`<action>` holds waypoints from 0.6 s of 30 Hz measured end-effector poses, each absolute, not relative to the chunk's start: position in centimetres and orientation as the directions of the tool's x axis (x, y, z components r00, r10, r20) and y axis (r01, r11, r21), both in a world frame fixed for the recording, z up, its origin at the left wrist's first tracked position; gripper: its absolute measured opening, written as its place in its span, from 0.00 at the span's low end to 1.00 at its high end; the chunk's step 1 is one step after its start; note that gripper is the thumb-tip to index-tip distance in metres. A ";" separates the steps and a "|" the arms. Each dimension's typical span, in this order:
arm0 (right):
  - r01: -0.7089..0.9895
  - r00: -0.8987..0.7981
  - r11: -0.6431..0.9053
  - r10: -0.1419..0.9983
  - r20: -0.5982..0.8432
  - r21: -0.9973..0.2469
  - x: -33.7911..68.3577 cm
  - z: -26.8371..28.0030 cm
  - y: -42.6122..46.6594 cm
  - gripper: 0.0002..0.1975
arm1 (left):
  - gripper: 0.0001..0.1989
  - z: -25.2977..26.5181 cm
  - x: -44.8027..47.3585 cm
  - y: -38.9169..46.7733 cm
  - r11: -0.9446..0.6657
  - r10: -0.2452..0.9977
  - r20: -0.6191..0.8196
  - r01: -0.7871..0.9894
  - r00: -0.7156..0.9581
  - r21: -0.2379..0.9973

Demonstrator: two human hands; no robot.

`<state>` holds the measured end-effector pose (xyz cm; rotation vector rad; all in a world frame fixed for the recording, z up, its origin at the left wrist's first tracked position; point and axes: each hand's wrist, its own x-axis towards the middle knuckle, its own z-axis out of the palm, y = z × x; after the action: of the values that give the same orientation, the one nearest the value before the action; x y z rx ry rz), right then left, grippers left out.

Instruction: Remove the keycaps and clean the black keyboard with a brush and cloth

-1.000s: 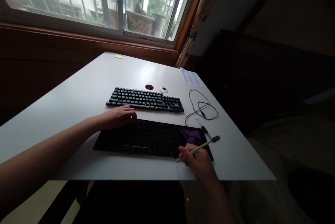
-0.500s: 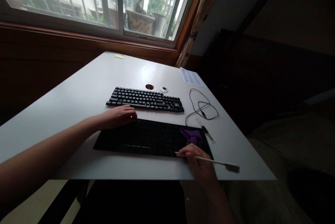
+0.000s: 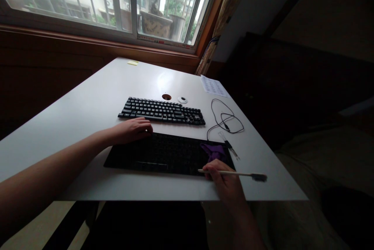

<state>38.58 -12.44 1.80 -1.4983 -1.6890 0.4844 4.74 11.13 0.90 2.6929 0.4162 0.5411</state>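
Observation:
A flat black keyboard base (image 3: 172,150) lies near the front of the white table, its surface too dark to make out in detail. My left hand (image 3: 134,128) holds its back edge toward the left, fingers bent over it. In my right hand (image 3: 223,179), above the front right corner, is a toothbrush (image 3: 245,174) with dark bristles pointing right; the fingers are closed round its pale handle. Just behind that hand a crumpled purple cloth (image 3: 214,150) lies on the base. Rows of black keys (image 3: 163,110) in keyboard layout lie behind the base.
A thin black cable (image 3: 223,115) loops at the right. Beside the base lies a small tool with wire loops (image 3: 229,146). Farther back are a round hole (image 3: 166,97), a white ring-shaped cover (image 3: 182,100), printed paper (image 3: 215,86) and yellow notes (image 3: 133,62). The table's front edge (image 3: 181,200) is close.
My right hand has shifted slightly, and the toothbrush has swung up so that it lies nearly level, bristles higher than before. My left hand stays on the base.

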 end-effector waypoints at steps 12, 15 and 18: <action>0.703 -0.007 0.211 0.957 0.291 -0.679 38.4 1.8 -12.2 0.20 | 0.10 0.7 4.6 11.3 -0.888 0.351 0.315 0.207 0.882 0.410; 0.707 -0.012 0.206 0.960 0.279 -0.677 38.6 1.8 -12.1 0.19 | 0.09 0.8 4.6 11.2 -0.890 0.346 0.306 0.208 0.887 0.406; 0.708 -0.017 0.214 0.958 0.287 -0.673 38.8 1.7 -12.2 0.18 | 0.09 0.8 4.6 11.2 -0.890 0.351 0.293 0.218 0.889 0.401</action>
<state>38.75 -12.20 1.69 -1.5531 -1.7834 0.4492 4.64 11.22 0.80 2.6956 0.4204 0.5137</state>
